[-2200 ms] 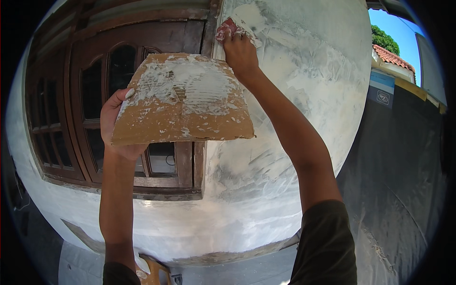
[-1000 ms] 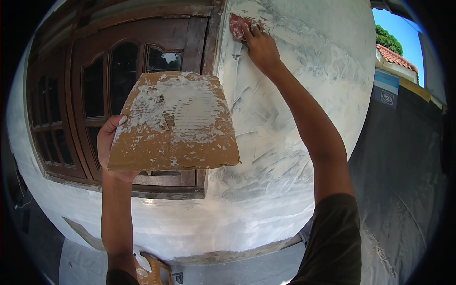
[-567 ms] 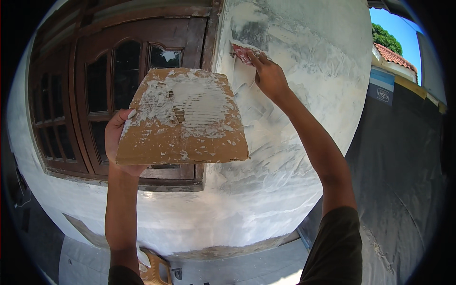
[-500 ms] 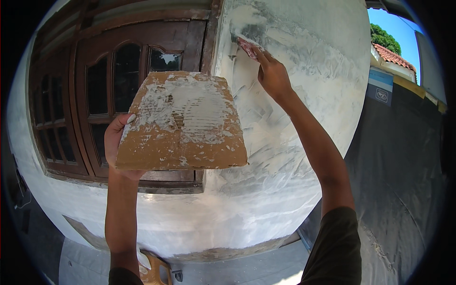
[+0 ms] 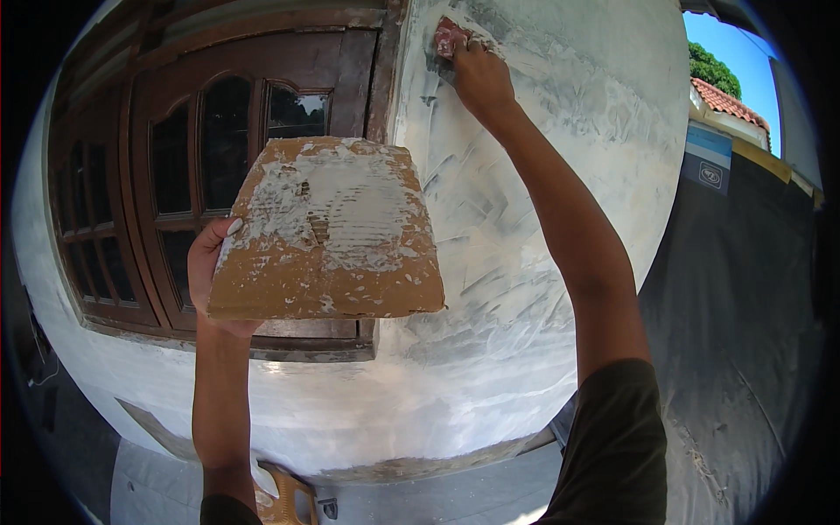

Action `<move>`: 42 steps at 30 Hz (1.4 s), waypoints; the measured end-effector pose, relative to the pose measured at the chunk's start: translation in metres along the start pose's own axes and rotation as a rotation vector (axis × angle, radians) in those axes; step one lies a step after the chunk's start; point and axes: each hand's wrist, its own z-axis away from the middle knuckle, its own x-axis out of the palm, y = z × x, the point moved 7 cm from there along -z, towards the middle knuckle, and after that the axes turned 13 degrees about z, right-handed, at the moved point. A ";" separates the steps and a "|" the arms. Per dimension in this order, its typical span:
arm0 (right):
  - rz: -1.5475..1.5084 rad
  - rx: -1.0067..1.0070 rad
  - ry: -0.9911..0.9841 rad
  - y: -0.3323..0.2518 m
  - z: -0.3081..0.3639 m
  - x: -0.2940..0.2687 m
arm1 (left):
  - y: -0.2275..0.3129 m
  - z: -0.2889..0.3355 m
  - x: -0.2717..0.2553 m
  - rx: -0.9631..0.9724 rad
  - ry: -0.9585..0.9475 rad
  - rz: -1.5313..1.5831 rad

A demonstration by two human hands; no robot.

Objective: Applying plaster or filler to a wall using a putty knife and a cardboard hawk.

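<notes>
My left hand point(image 5: 208, 267) grips the left edge of a brown cardboard sheet point(image 5: 262, 284), thumb on top and the other fingers beneath. White putty point(image 5: 367, 192) is smeared thickly over the far half of the sheet. High up at the wall, my right hand point(image 5: 484, 79) is closed on a small reddish scraper point(image 5: 449, 37) flecked with white, held against the surface near the window frame. Its blade edge cannot be made out clearly. The wall point(image 5: 525, 201) carries uneven white and grey streaks of putty.
Left of the wall's coated part is a dark brown wooden window point(image 5: 184, 157) with glass panes. A dark sheet point(image 5: 735, 289) hangs at the right, below a tiled roof point(image 5: 731, 101). An orange-brown plastic stool point(image 5: 284, 497) stands low down near the wall's foot.
My right hand has moved upward and slightly left along the wall with the scraper, which has turned. The cardboard in my left hand has shifted slightly down and left.
</notes>
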 end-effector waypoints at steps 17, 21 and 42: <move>-0.249 -0.006 -0.204 -0.006 0.049 -0.029 | -0.014 -0.019 -0.002 -0.035 -0.047 0.059; -0.880 0.469 -0.473 0.040 0.057 -0.035 | -0.028 -0.019 -0.011 -0.027 0.045 0.095; -1.681 1.007 -0.968 -0.011 0.146 -0.126 | -0.084 0.026 -0.025 -0.150 0.274 0.219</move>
